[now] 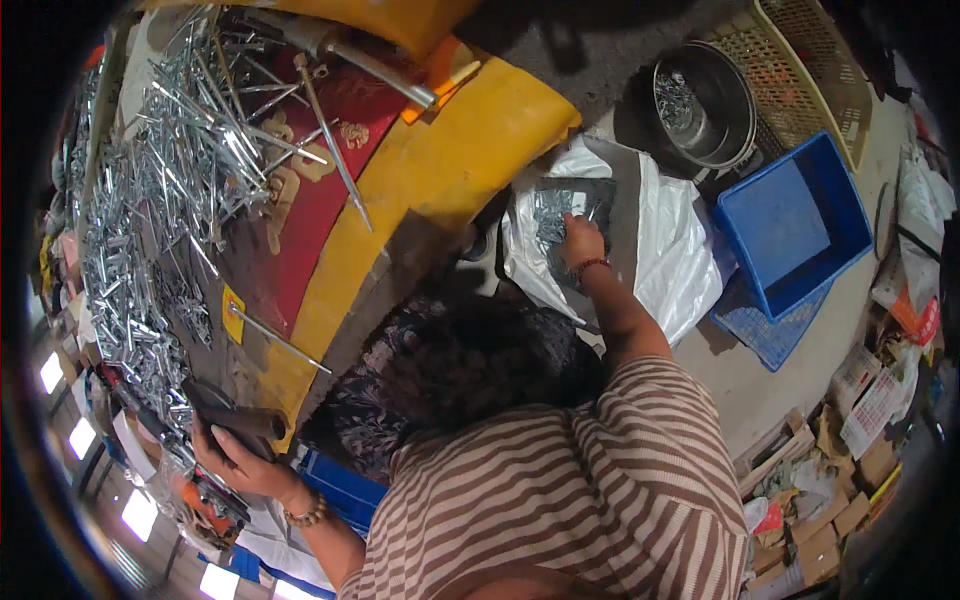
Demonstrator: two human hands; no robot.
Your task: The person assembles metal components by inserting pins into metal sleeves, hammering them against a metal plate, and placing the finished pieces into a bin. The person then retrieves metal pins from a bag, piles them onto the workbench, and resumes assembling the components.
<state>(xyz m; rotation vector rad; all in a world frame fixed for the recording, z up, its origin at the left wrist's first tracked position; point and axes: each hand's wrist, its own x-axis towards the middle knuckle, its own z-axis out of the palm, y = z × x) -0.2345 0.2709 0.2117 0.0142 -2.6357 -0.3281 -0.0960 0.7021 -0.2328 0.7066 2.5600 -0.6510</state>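
Observation:
My right hand [583,243], with a dark red bead bracelet at the wrist, reaches into the mouth of a white woven sack [680,265]. Its fingers are curled down at a heap of small grey metal pieces [550,215] inside; what they grip, if anything, is too small to make out. At the lower left, my left hand [240,465] rests beside a dark tube [250,421], thumb and fingers apart and stretched toward it. Long silvery bolts or rods [205,150] and many shorter metal pieces [135,290] lie heaped on the worktable above that hand.
A yellow sheet [440,170] and a red patterned cloth [335,190] cover the table's near side. Right of the sack stand a blue crate [790,225], a metal pot [725,110] with small parts, and a yellowish basket [780,80]. Cardboard scraps [820,540] lie at the lower right.

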